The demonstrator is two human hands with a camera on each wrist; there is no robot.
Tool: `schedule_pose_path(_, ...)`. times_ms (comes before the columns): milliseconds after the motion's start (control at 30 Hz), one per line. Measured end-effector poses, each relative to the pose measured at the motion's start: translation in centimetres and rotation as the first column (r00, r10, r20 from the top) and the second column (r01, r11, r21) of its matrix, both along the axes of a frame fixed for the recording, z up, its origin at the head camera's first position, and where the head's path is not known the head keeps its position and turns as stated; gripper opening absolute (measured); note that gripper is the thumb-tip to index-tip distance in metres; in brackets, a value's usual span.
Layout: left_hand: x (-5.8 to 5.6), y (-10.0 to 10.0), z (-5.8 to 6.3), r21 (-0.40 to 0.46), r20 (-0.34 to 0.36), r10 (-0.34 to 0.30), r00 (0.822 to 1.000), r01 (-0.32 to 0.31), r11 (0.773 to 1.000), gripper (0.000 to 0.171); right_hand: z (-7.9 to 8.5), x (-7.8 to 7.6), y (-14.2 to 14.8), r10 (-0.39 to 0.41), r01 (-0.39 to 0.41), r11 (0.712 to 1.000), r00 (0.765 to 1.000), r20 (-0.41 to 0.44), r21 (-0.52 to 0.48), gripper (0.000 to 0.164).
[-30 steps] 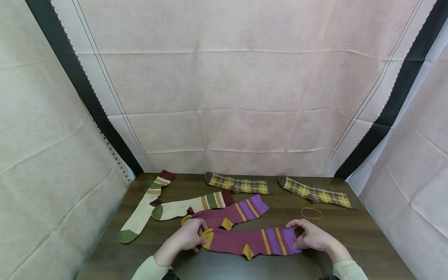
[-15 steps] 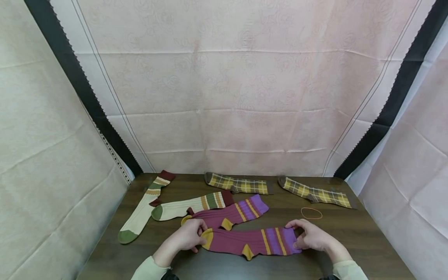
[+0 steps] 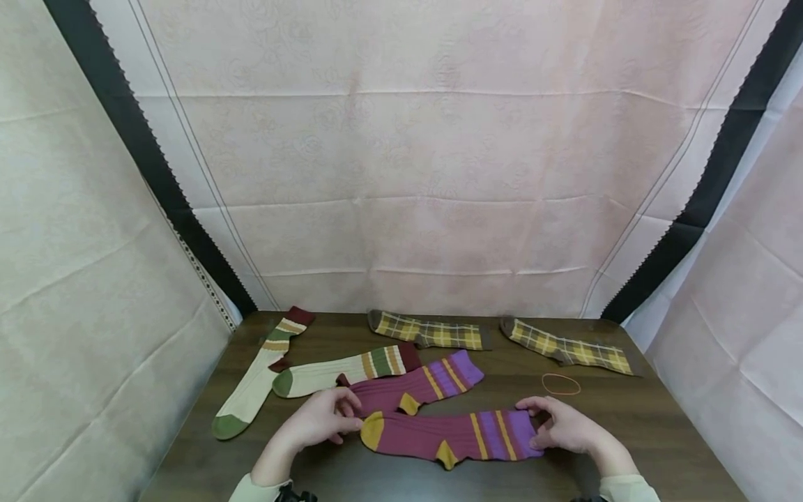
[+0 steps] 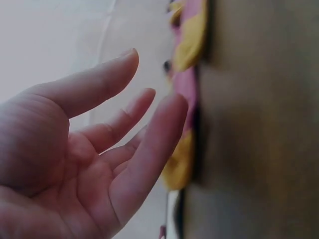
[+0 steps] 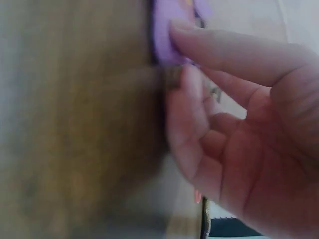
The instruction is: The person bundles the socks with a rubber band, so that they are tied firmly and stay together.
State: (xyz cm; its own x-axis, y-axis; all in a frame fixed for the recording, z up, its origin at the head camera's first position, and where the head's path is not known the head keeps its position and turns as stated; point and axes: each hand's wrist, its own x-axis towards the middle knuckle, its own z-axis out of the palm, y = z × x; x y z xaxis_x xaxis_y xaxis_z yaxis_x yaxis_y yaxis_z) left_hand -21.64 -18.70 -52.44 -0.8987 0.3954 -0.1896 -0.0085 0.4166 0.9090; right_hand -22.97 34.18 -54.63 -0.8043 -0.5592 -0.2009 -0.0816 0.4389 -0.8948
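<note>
A maroon sock (image 3: 417,434) with a yellow toe and heel and a purple-striped cuff lies flat near the front of the table. My left hand (image 3: 320,420) is just left of its toe; the left wrist view shows fingers spread with nothing between them. At the other end, my right hand (image 3: 567,429) touches the purple cuff. In the right wrist view the thumb (image 5: 184,30) overlaps the cuff (image 5: 167,32), with the fingers apart from it. The matching maroon sock (image 3: 433,382) lies just behind, its toe hidden by my left hand.
Two cream socks (image 3: 341,373) with green toes and brown-red cuffs lie at the left. Two yellow plaid socks (image 3: 433,331) lie along the back edge. An orange rubber band (image 3: 561,384) lies behind my right hand. Pale cloth walls (image 3: 439,209) surround the dark wooden table (image 3: 652,446).
My left hand has let go of the sock's yellow toe and moved slightly left, its fingers spreading. My right hand stays by the cuff, and the front sock lies almost as before.
</note>
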Motion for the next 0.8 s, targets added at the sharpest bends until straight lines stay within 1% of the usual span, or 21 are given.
schedule_pose_path(33, -0.1, -0.4, 0.2, 0.006, -0.007, 0.015, 1.0, -0.015, 1.0, 0.03, 0.1, -0.2, 0.3, 0.014, -0.014, 1.0, 1.0, -0.009, 0.017, 0.062)
schedule_pose_path(100, -0.4, -1.0, 0.7, 0.014, -0.029, 0.052, 0.998, -0.052, 0.999, 0.03, 0.5, -0.4, 0.5, -0.015, 0.015, 0.999, 1.0, -0.004, 0.052, 0.061)
schedule_pose_path(133, -0.5, -1.4, 1.0, 0.017, -0.041, 0.076, 0.996, -0.075, 0.997, 0.031, 0.9, -0.4, 0.5, -0.05, 0.049, 0.997, 0.999, 0.015, 0.063, 0.061)
schedule_pose_path(200, -0.7, -1.9, 1.5, 0.018, -0.071, 0.122, 0.99, -0.121, 0.993, 0.032, 1.6, -0.5, 0.5, -0.112, 0.109, 0.988, 0.993, 0.024, 0.106, 0.059)
schedule_pose_path(233, -0.8, -2.2, 1.7, 0.011, -0.088, 0.144, 0.986, -0.143, 0.99, 0.033, 2.1, -0.5, 0.4, -0.145, 0.141, 0.982, 0.989, 0.023, 0.127, 0.059)
schedule_pose_path(267, -0.9, -2.4, 1.8, 0.004, -0.104, 0.168, 0.98, -0.169, 0.986, 0.033, 2.7, -0.5, 0.2, -0.198, 0.193, 0.972, 0.98, 0.026, 0.135, 0.058)
schedule_pose_path(367, -1.1, -2.7, 2.0, -0.029, -0.15, 0.232, 0.961, -0.238, 0.971, 0.031, 4.1, -0.9, -0.4, -0.281, 0.282, 0.948, 0.959, -0.024, 0.149, 0.056)
schedule_pose_path(433, -1.2, -2.9, 1.9, -0.054, -0.175, 0.261, 0.949, -0.274, 0.96, 0.028, 4.8, -1.4, -1.3, -0.314, 0.322, 0.937, 0.946, -0.083, 0.137, 0.056)
schedule_pose_path(467, -1.3, -2.9, 1.8, -0.066, -0.184, 0.272, 0.944, -0.288, 0.955, 0.027, 4.9, -1.8, -1.8, -0.32, 0.332, 0.936, 0.941, -0.11, 0.116, 0.056)
schedule_pose_path(533, -1.4, -3.1, 1.6, -0.086, -0.197, 0.289, 0.937, -0.31, 0.947, 0.024, 4.8, -2.7, -3.2, -0.335, 0.346, 0.936, 0.931, -0.144, 0.064, 0.055)
schedule_pose_path(600, -1.3, -3.3, 1.4, -0.101, -0.199, 0.301, 0.933, -0.325, 0.94, 0.023, 4.2, -3.7, -4.8, -0.346, 0.35, 0.937, 0.927, -0.143, -0.001, 0.054)
schedule_pose_path(667, -1.3, -3.5, 1.3, -0.118, -0.2, 0.308, 0.93, -0.334, 0.935, 0.022, 3.4, -4.8, -6.4, -0.345, 0.34, 0.939, 0.931, -0.118, -0.058, 0.055)
schedule_pose_path(733, -1.3, -3.8, 1.2, -0.132, -0.199, 0.305, 0.931, -0.333, 0.934, 0.022, 2.5, -5.6, -7.9, -0.357, 0.351, 0.934, 0.93, -0.093, -0.071, 0.056)
schedule_pose_path(800, -1.3, -4.0, 1.1, -0.145, -0.197, 0.294, 0.935, -0.325, 0.935, 0.023, 1.6, -6.4, -9.1, -0.354, 0.351, 0.935, 0.929, -0.113, -0.043, 0.058)
